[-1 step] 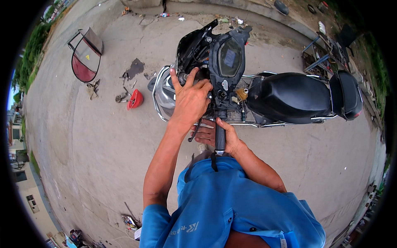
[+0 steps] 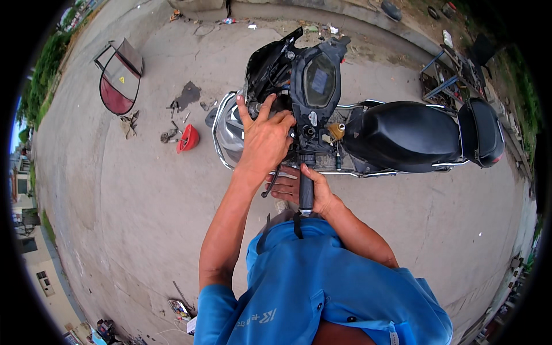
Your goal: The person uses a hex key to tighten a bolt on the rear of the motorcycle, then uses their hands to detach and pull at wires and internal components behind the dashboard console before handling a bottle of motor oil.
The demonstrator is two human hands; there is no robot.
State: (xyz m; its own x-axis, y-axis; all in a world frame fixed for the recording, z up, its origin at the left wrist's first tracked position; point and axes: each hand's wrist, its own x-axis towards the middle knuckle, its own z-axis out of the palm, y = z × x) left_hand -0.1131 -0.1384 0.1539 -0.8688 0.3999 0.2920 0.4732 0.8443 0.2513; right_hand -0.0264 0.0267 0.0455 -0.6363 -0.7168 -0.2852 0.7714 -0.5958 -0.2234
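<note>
My left hand (image 2: 264, 138) lies over the dark opening in the scooter's front, fingers spread and reaching beside the dash housing (image 2: 315, 75); what its fingertips touch is partly hidden. Just below, my right hand (image 2: 319, 192) rests at the black handlebar grip (image 2: 306, 187), thumb along it and fingers stretched out underneath toward the brake lever (image 2: 268, 188). A lifted black panel (image 2: 267, 52) stands above my left hand, and a silver-grey front body piece (image 2: 230, 141) is to its left. Right of the handlebar are a yellowish part (image 2: 336, 132) and a green-handled tool (image 2: 339, 158).
The black seat (image 2: 402, 132) extends right to a rear box (image 2: 480, 132). On the concrete at left lie a windscreen-like panel (image 2: 121, 77), a red helmet-like shell (image 2: 187, 138) and several tools (image 2: 168, 136). A metal rack (image 2: 443, 72) stands behind; a curb (image 2: 276, 10) runs along the top.
</note>
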